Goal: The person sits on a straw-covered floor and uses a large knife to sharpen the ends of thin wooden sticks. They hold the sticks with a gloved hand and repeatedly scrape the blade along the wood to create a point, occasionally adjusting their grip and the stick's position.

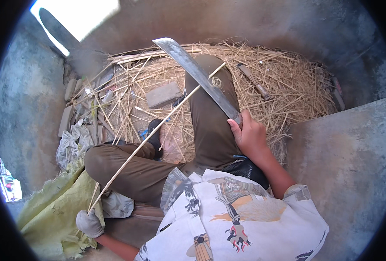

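My right hand (251,135) is closed around the handle of a machete (197,78). The long grey blade points up and to the left, lying across my raised right thigh. In a grey glove, my left hand (90,223) grips the low end of a long, thin pale stick (175,111), which looks like split bamboo or cane. The stick slants up to the right and crosses the blade above my right knee. A pale curl of shaving (215,81) hangs beside the blade at that crossing. Whether edge and stick touch is hard to tell.
Pale straw-like shavings (288,82) cover the ground. A grey brick-like block (163,95) and a brown ridged tool (253,81) lie among them. Left are rubble, a plastic bag (73,143) and a yellow-green woven sack (56,213). Grey walls (227,21) close around.
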A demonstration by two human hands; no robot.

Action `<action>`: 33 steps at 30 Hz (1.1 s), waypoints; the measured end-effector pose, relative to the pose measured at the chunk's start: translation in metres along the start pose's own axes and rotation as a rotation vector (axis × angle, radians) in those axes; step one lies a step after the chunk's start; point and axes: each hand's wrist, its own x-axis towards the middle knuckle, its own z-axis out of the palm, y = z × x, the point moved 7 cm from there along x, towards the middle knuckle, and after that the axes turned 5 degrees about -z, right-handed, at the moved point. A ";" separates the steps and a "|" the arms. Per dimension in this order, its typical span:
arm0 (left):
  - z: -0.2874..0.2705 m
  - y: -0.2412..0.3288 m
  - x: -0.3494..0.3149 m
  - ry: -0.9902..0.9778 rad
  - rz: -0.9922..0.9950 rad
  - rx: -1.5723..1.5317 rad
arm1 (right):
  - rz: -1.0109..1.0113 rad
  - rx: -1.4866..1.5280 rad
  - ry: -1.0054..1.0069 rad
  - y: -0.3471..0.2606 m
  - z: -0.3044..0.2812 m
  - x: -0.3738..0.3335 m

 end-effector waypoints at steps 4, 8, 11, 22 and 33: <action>0.004 -0.062 -0.027 0.019 -0.107 0.061 | 0.071 0.027 -0.006 0.003 0.003 -0.001; -0.010 -0.056 -0.017 0.098 -0.053 0.072 | 0.115 0.112 0.007 0.012 0.000 -0.006; -0.020 -0.042 -0.007 0.146 -0.127 0.080 | 0.141 0.173 0.019 0.016 -0.002 -0.009; -0.042 0.149 0.049 0.098 0.046 -0.206 | 0.087 0.288 0.141 0.016 -0.014 -0.013; -0.098 0.321 0.099 0.016 0.219 -0.578 | 0.064 0.197 0.034 0.010 -0.006 -0.004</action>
